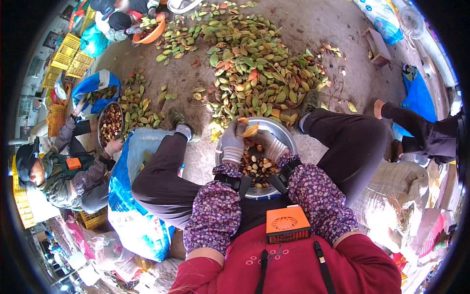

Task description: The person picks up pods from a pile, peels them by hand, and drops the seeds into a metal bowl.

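My left hand [233, 142], in a grey knit glove, is over the left side of a metal basin [290, 136] between my feet. Its fingers are closed at the edge of a yellow-brown, leaf-shaped husk [251, 130]. My right hand [270, 145], gloved the same way, is close by on the right above the basin; its fingers are smeared and partly hidden. Below both hands lie brown and pale nut-like seeds [259, 169]. Beyond the rim spreads a large heap of green and brown husked fruits [264, 73].
At left a person [63, 166] sits by a basin of seeds [110, 122] and a blue-white sack [134, 206]. Another person [117, 22] works at an orange basin [151, 30]. On the right are a person's legs [421, 130] and a woven sack [396, 191].
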